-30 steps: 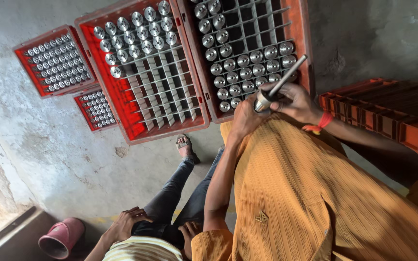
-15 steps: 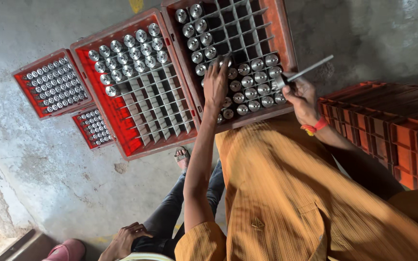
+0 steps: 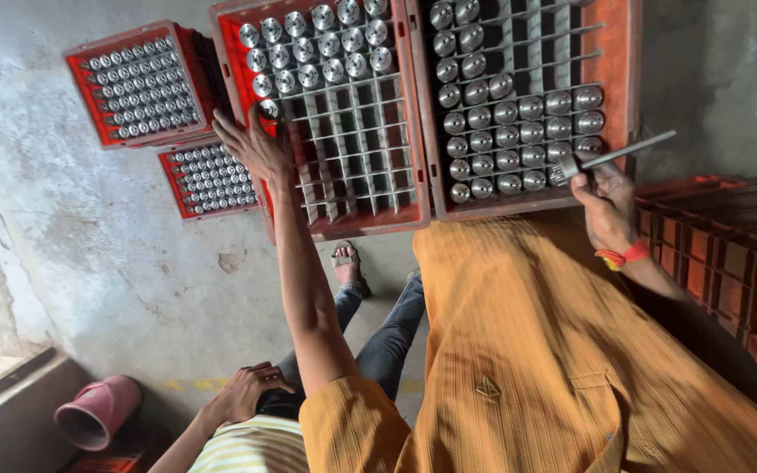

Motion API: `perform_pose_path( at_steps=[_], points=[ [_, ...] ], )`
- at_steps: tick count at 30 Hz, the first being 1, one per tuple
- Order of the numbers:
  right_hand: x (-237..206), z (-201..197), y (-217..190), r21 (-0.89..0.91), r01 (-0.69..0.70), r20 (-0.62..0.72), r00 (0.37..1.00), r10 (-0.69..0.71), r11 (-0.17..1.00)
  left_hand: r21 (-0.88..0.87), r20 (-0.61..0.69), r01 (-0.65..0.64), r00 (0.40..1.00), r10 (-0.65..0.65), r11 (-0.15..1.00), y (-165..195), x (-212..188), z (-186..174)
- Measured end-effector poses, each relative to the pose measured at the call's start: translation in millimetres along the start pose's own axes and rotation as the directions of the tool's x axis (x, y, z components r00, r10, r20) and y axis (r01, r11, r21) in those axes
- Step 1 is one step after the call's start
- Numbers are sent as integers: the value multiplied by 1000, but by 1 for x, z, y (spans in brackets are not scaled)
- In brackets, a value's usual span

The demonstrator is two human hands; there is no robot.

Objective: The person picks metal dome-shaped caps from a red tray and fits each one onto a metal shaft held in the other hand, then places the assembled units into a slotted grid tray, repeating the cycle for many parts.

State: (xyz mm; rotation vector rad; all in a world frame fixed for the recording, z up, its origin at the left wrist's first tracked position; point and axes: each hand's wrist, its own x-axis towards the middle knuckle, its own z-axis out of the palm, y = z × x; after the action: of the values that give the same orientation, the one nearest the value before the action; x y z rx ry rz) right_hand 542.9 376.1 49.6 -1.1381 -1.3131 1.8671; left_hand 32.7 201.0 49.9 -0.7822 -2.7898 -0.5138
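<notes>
Gripping metal rod [image 3: 624,151] beside right fingers [image 3: 590,182]

soft daylight entering from the lower left of the grey concrete floor [image 3: 116,263], bright glints on round silver metal parts [image 3: 519,109], sharp focus, wide-angle bending at edges

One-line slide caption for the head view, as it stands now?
Left hand reaches into a red crate of metal cylinders; right hand holds a metal rod over the neighbouring crate.
</notes>
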Motion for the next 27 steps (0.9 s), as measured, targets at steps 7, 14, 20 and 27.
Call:
perform_pose_path(
  at_steps=[7,14,20,27],
  points=[
    [-7,12,5,-127,10,118,993,5,992,-253,-58,-106,994,94,962,-17,-7,-27],
    [-2,38,13,-131,-60,173,982,83,990,-979,141,158,981,-136,126,31,-106,-51],
    [8,86,-16,-109,-27,347,936,64,994,-694,705,690,710,-3,207,145,-205,-19],
    [6,85,-55,-175,5,476,876,80,985,-551,674,338,719,168,763,196,-232,-52]
  ],
)
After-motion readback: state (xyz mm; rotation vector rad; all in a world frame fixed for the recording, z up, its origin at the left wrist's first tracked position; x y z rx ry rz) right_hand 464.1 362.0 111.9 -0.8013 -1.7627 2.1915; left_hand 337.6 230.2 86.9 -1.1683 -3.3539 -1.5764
